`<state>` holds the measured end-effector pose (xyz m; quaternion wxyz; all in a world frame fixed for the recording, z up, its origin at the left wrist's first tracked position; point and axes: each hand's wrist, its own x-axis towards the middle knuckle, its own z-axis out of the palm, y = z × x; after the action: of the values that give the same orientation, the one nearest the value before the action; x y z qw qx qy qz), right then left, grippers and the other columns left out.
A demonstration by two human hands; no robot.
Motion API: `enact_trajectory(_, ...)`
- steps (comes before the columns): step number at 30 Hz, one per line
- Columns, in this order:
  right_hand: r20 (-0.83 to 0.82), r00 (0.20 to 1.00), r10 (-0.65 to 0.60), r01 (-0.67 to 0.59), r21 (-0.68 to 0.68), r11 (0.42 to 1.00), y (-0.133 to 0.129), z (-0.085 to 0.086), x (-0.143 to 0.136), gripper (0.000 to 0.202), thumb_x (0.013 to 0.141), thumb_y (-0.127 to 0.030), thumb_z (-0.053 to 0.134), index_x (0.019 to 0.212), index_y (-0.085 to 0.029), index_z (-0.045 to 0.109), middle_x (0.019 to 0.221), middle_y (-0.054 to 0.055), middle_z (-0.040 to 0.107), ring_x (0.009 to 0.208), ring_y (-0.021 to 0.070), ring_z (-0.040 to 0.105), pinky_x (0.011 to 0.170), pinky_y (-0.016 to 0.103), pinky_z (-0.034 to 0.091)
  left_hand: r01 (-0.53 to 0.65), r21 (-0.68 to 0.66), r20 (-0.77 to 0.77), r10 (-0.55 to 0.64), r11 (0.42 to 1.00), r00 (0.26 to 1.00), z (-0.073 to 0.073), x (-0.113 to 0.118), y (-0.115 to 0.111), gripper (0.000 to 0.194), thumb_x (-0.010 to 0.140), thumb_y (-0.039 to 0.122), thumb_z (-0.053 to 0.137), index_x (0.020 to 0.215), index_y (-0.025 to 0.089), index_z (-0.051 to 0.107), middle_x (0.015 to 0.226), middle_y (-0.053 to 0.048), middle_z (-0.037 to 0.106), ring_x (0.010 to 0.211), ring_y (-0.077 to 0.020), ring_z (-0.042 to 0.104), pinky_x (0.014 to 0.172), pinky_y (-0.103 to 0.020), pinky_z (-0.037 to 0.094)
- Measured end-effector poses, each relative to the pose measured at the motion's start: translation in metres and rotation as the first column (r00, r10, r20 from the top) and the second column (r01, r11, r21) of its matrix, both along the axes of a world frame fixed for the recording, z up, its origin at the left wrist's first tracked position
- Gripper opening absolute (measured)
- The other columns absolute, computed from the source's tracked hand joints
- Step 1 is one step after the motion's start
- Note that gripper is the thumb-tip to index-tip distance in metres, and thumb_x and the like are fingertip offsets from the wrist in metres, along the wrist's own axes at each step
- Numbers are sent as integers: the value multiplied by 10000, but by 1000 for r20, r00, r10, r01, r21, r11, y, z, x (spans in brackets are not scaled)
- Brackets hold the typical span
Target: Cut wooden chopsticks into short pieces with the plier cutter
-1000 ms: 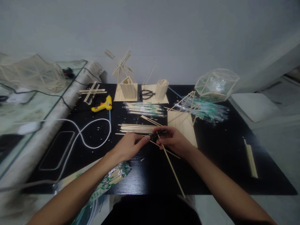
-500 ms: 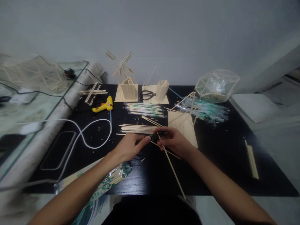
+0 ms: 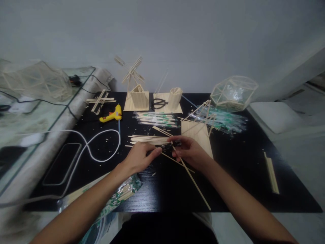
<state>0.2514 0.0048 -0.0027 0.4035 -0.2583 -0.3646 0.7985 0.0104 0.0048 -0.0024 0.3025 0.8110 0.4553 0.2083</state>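
My left hand (image 3: 141, 156) is closed round one end of a small black tool (image 3: 166, 147); its exact kind is hard to make out. My right hand (image 3: 189, 151) pinches a thin wooden stick (image 3: 195, 185) close to its upper end, where it crosses the tool. From there the stick slants down toward the table's front edge. Beneath my hands a second stick (image 3: 177, 162) lies across the black table. Just behind them rests a row of loose sticks (image 3: 147, 139), and a square wooden board (image 3: 200, 139) with a stick frame on it sits beyond my right hand.
A yellow glue gun (image 3: 111, 115) and a looped white cable (image 3: 101, 160) lie at left. Wooden models (image 3: 140, 100), black scissors (image 3: 159, 103) and packed sticks (image 3: 156, 119) occupy the back. A geometric frame (image 3: 233, 93) stands back right; short sticks (image 3: 271, 174) lie at right.
The held stick's lower end has swung to the right, and its upper end has shifted slightly against the black tool. Both hands stay nearly in place.
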Motion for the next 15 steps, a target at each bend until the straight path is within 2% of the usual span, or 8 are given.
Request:
enact_trajectory(6, 9, 999, -44, 43, 93, 995, 2, 3, 6, 506, 686, -147, 890, 1157, -287, 765, 1385, 55, 637, 714, 84, 710, 511, 144, 569, -5, 14, -15, 6, 1000, 1000, -3, -1, 2, 579, 1021, 556, 370, 616, 173, 526, 622, -6, 569, 617, -149, 506, 626, -289, 306)
enact_trajectory(12, 39, 998, -42, 33, 198, 980, 5, 4, 8, 570, 710, -145, 881, 1231, -317, 729, 1487, 65, 576, 740, 105, 734, 527, 169, 599, -40, 12, -5, 40, 999, 999, -4, -3, 1, 558, 1025, 541, 371, 666, 168, 577, 666, -13, 610, 651, -155, 529, 650, -289, 316)
enact_trajectory(15, 81, 993, -85, 61, 259, 964, 4, 7, 6, 599, 729, -134, 870, 1271, -325, 704, 1484, 62, 581, 754, 115, 743, 553, 190, 621, -89, 1, 5, 89, 996, 996, -3, -3, 1, 560, 1023, 552, 365, 684, 169, 594, 686, -18, 627, 674, -164, 544, 670, -290, 333)
